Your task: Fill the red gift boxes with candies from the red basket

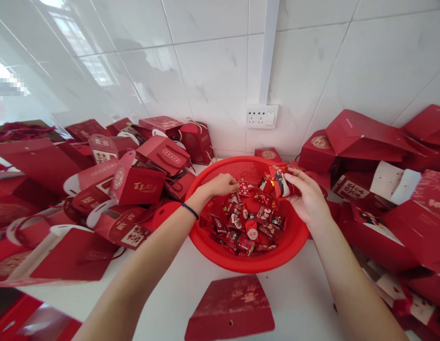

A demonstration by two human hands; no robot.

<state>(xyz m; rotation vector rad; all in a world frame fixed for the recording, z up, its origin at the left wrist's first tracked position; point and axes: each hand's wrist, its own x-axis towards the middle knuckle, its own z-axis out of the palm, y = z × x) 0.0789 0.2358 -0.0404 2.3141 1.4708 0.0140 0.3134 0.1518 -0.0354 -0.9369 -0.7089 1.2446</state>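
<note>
Bare forearms stretch over the white tabletop toward a red basket, a dark band around the left wrist. Between them, just on the near side of the basket, lies a dark red carton with a small hole near its edge. Small wrapped packets, mostly red with pale print, lie heaped inside the basket.

Over the basket's left part, the left hand has its fingers curled at a dotted packet; whether it grips that one I cannot tell. Above the basket's right part, the right hand pinches a red packet with a dark and white figure between thumb and fingers.

Left of the basket, a jumble of red gift boxes crowds close to its rim; right of it, a second pile of boxes hems in the right forearm, which hides part of that pile. Behind the basket sit a small red box, then a wall socket on the tiled wall.
</note>
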